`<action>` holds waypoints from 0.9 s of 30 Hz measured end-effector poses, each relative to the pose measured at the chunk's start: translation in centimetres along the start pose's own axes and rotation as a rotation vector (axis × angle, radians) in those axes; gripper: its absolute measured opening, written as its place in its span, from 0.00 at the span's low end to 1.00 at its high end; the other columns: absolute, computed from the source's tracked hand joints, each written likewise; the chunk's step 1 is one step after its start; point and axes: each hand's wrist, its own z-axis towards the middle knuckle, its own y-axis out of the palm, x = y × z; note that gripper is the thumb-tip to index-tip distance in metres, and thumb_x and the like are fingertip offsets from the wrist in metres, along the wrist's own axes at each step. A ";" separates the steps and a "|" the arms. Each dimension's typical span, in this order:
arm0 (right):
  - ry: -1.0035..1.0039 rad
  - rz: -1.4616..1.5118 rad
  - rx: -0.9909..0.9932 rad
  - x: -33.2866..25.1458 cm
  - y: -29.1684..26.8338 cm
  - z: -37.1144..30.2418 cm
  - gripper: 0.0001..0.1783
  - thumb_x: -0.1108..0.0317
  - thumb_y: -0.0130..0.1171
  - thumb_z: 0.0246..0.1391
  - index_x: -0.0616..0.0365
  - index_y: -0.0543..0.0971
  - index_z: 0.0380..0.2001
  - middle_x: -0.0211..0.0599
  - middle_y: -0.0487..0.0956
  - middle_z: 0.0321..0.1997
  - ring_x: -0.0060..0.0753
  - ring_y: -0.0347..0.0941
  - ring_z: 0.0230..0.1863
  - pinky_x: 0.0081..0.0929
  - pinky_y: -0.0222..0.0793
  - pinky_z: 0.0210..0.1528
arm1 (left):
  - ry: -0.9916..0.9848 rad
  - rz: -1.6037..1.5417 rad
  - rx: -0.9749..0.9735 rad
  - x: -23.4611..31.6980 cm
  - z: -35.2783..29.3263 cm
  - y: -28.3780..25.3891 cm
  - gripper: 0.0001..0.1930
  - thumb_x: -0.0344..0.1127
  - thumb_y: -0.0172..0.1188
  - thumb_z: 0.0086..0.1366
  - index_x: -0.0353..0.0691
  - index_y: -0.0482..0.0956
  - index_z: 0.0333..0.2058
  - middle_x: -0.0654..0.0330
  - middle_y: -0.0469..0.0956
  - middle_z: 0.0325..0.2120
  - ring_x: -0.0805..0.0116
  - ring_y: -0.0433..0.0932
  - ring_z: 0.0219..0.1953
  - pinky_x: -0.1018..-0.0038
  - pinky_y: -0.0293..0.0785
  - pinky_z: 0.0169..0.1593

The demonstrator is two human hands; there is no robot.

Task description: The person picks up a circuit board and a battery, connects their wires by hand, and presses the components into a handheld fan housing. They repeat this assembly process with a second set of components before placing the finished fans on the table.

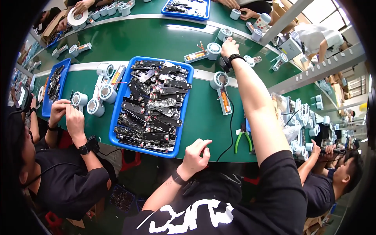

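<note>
My right arm stretches across the green bench, and my right hand (pixel 230 47) closes at the near side of a round pale-blue-and-white handheld fan head (pixel 225 33). Its fingertips are partly hidden there. Just left of it lies a fan with a handle and loose wires (pixel 214 50). My left hand (pixel 195 156) hovers at the bench's front edge, index finger stretched out, other fingers loosely curled, holding nothing. Beside it stands a blue tray (pixel 112 131) heaped with black circuit-board pieces (pixel 156 103). An open fan handle with an orange battery (pixel 224 101) lies in front of my right arm.
Green-handled pliers (pixel 243 141) lie near the front edge. A black cable (pixel 232 129) runs from my right wrist over the bench. Several fans (pixel 107 93) stand left of the tray. A co-worker's hands (pixel 70 113) work at the left; other people sit right and across.
</note>
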 end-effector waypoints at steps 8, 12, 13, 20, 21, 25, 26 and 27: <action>-0.133 -0.165 0.176 0.8 -4.7 -0.4 0.40 0.68 0.58 0.52 0.58 0.59 0.69 0.50 0.67 0.67 0.57 0.68 0.63 0.46 0.71 0.59 | 0.030 -0.021 0.005 -0.7 -0.1 0.0 0.11 0.26 0.55 0.61 0.32 0.81 0.41 0.56 0.73 0.22 0.64 0.72 0.19 0.70 0.69 0.25; -0.440 0.212 -0.477 -1.7 -9.0 -2.4 0.43 0.70 0.65 0.45 0.50 0.65 0.67 0.52 0.75 0.60 0.53 0.75 0.58 0.41 0.73 0.56 | 0.017 0.016 0.038 -0.6 -0.6 -0.4 0.11 0.24 0.55 0.59 0.32 0.81 0.40 0.55 0.74 0.22 0.63 0.72 0.20 0.70 0.69 0.25; -0.469 0.215 -0.492 -1.9 -9.1 -3.3 0.43 0.70 0.65 0.45 0.50 0.65 0.67 0.52 0.75 0.60 0.53 0.75 0.58 0.41 0.73 0.56 | 0.005 0.032 0.063 -0.7 -0.8 -0.1 0.11 0.24 0.55 0.59 0.32 0.81 0.40 0.55 0.74 0.22 0.63 0.72 0.20 0.70 0.69 0.25; -0.648 0.091 -0.272 0.2 -9.4 -4.7 0.29 0.74 0.69 0.33 0.54 0.80 0.46 0.43 0.83 0.42 0.43 0.79 0.44 0.32 0.74 0.47 | 0.123 -0.489 0.239 3.6 -2.1 -4.9 0.36 0.31 0.55 0.69 0.40 0.51 0.72 0.57 0.77 0.33 0.68 0.77 0.29 0.72 0.77 0.35; -0.721 0.114 -0.133 1.2 -10.1 -4.8 0.28 0.75 0.68 0.34 0.55 0.80 0.46 0.41 0.82 0.41 0.38 0.78 0.41 0.29 0.74 0.45 | 0.220 -0.511 0.456 4.6 -2.3 -7.6 0.37 0.35 0.56 0.71 0.40 0.48 0.72 0.56 0.77 0.33 0.69 0.76 0.29 0.72 0.76 0.36; -0.590 0.220 -0.037 -1.5 -18.8 -16.6 0.27 0.78 0.65 0.37 0.58 0.78 0.47 0.37 0.81 0.39 0.29 0.74 0.35 0.27 0.72 0.41 | 0.191 -0.201 0.938 3.3 -5.5 -19.8 0.21 0.46 0.46 0.78 0.29 0.73 0.49 0.57 0.74 0.26 0.70 0.72 0.29 0.73 0.69 0.37; -0.517 0.263 -0.075 -2.7 -20.3 -20.2 0.28 0.79 0.64 0.37 0.58 0.77 0.47 0.36 0.81 0.40 0.30 0.74 0.35 0.27 0.71 0.41 | 0.193 -0.130 1.018 2.6 -6.8 -21.8 0.20 0.43 0.43 0.78 0.29 0.74 0.42 0.59 0.72 0.24 0.71 0.70 0.28 0.73 0.67 0.37; -0.538 0.315 -0.098 -2.6 -21.3 -23.1 0.28 0.81 0.64 0.36 0.57 0.78 0.47 0.36 0.81 0.42 0.32 0.74 0.36 0.28 0.71 0.42 | 0.147 -0.110 1.062 1.8 -8.1 -24.0 0.18 0.41 0.43 0.78 0.30 0.74 0.41 0.60 0.71 0.24 0.71 0.69 0.28 0.74 0.66 0.36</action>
